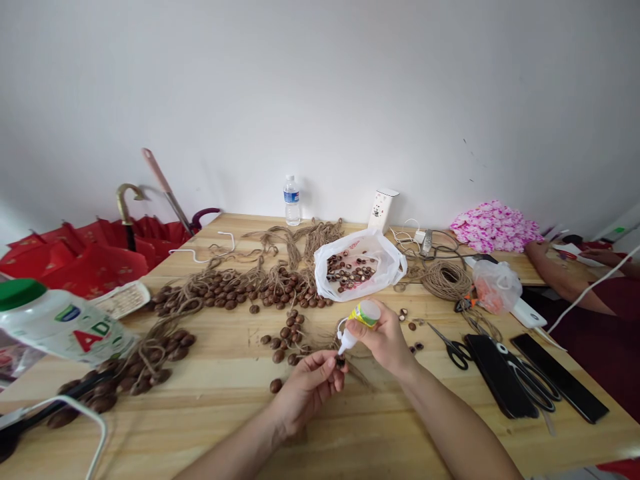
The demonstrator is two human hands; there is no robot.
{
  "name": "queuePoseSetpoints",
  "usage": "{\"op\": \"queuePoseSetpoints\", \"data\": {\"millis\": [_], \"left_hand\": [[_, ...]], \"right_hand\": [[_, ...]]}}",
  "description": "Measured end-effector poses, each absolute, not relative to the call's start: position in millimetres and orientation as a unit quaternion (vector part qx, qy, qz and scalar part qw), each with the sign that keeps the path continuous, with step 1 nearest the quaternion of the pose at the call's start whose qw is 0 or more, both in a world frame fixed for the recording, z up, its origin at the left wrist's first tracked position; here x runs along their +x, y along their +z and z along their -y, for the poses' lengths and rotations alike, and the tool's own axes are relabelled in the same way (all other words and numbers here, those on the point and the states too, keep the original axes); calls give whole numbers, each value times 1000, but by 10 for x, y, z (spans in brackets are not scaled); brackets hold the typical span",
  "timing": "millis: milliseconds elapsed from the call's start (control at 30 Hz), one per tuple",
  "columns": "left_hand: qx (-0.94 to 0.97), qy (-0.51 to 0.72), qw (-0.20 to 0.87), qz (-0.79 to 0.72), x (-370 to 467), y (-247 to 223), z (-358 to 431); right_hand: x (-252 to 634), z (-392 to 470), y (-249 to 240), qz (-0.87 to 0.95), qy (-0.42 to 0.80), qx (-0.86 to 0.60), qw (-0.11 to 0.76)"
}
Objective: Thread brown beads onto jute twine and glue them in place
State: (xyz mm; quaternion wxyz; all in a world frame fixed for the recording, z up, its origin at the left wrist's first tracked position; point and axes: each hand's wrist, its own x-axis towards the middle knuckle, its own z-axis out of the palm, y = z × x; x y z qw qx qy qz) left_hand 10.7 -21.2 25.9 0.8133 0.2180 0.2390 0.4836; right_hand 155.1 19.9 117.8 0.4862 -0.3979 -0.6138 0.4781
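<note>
My left hand (314, 385) pinches a small brown nut shell (341, 361) with a dark hollow at its top. Tilted downward in my right hand (389, 341) is a white glue bottle (367, 312) with a yellow-green label. Its nozzle tip meets the shell or hovers just over it; I cannot tell which. Brown twine strands (359, 375) trail beneath my hands. Several round brown nuts (287, 333) tied to twine lie left of them. Just beyond, a white plastic bag (327, 287) stands open with many cracked shell pieces (350, 272) inside.
Bunches of strung nuts (225, 293) spread leftward, near a green-capped white bottle (65, 327). A water bottle (292, 201) stands by the wall. On the right are a twine coil (447, 280), black scissors (456, 351), larger scissors (533, 380) and a phone (560, 378). Another person's arm (570, 283) rests farther right.
</note>
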Motion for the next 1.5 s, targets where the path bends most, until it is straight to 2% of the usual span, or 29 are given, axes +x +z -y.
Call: {"op": "queuePoseSetpoints", "data": {"millis": [400,767,1067,1267,1500], "left_hand": [[224,481,816,-228,90,252,216],[222,472,824,-219,116,276,262],[230,460,834,-198,94,298,276],[232,465,831,-196,82,308,273],[235,461,833,-198,94,286,264]], "right_hand": [[1590,-235,1140,582,522,-386,489],[1534,-314,981,454,555,-397,573],[1495,-356,1046,368,601,-438,558],[1481,-365,1057,349,575,-476,567],[1465,-323,1051,375,541,-445,607]]}}
